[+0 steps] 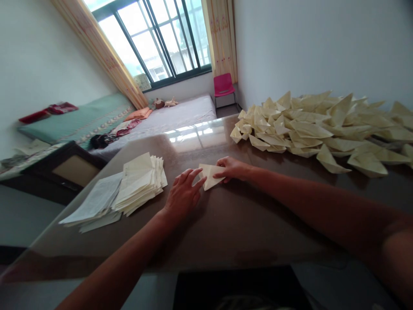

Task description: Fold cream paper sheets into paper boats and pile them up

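Observation:
A small piece of folded cream paper point(210, 175) is held above the brown table near its middle. My right hand point(232, 168) grips its right side, thumb on the near face and fingers behind. At the paper's left edge is my left hand point(184, 189), its fingers apart and the fingertips at or very near the paper; whether they touch it I cannot tell. To the left lies a stack of cream paper sheets point(138, 183). Folded paper boats point(303, 129) form a large heap at the right.
Greyish printed sheets point(97, 200) lie left of the cream stack on the glossy table point(206, 232). Past the table are a bed point(190, 110), a pink chair point(223, 86) and a window. A wall runs behind the boats. A dark cabinet point(77, 172) stands at the left.

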`<state>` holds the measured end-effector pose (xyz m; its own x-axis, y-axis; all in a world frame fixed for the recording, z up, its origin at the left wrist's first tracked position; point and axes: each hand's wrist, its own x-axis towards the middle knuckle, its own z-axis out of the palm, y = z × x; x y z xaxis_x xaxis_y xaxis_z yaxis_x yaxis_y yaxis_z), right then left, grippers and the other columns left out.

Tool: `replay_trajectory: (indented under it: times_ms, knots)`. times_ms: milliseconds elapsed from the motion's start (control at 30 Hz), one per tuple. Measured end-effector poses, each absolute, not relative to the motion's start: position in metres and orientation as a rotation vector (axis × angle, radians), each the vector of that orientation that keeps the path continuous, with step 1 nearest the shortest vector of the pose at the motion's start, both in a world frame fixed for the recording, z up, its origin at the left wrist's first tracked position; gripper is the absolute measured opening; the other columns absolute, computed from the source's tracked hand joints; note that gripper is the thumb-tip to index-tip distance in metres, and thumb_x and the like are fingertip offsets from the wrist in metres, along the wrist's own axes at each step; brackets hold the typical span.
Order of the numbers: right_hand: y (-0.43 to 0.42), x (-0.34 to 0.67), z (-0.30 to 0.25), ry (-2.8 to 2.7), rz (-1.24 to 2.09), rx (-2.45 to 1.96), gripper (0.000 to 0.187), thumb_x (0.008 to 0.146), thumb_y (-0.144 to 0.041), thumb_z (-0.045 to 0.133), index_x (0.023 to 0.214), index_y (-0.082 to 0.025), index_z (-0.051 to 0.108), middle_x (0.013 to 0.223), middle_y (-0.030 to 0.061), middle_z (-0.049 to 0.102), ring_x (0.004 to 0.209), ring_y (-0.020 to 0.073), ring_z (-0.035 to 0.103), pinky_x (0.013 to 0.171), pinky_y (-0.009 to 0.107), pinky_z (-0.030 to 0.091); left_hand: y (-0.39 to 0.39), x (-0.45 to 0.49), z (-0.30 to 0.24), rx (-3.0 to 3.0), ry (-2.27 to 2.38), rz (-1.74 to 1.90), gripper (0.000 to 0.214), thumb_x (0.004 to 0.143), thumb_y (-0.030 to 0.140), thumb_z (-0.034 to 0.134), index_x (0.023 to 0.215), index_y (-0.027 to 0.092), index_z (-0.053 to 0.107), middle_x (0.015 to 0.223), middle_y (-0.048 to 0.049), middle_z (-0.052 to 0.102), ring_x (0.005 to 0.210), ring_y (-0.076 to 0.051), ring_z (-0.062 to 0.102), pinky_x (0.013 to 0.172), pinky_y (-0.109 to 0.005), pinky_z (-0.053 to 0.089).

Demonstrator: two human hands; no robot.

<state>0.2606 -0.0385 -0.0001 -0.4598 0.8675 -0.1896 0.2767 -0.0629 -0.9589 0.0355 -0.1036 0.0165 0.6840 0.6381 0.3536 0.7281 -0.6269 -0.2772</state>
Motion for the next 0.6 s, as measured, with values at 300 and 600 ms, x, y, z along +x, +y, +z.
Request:
replay_trajectory:
  times_ms: [300, 600]
  knots:
    - [-0.055, 0.253, 0.014, -1.590, 1.643, -1.271, 0.042, 0.081, -0.028, 0.069, 0.114, -0.017, 0.045, 0.073, -0.0004, 0.065, 0.056, 0.0110, 0.064, 0.047, 0.018, 0.053, -0.092, 0.059, 0.001, -2.697, -1.192, -0.406, 0.038, 0.094, 0.032, 0.046, 0.129, 0.021, 0.053, 0.128, -0.0083, 0.058, 0.111, -0.023, 0.054, 0.094, -0.038, 0.049]
    - [-0.031, 0.281, 0.028, -2.273, 0.946, -1.204, 0.024, 0.088, -0.026, 0.052, 0.103, -0.014, 0.066, 0.083, 0.0067, 0.072, 0.068, 0.0138, 0.065, 0.062, 0.022, 0.050, -0.071, 0.032, 0.012, -2.821, -0.998, -0.365, 0.034, 0.089, 0.016, 0.046, 0.115, 0.025, 0.066, 0.115, -0.0034, 0.068, 0.099, -0.020, 0.058, 0.085, -0.037, 0.050]
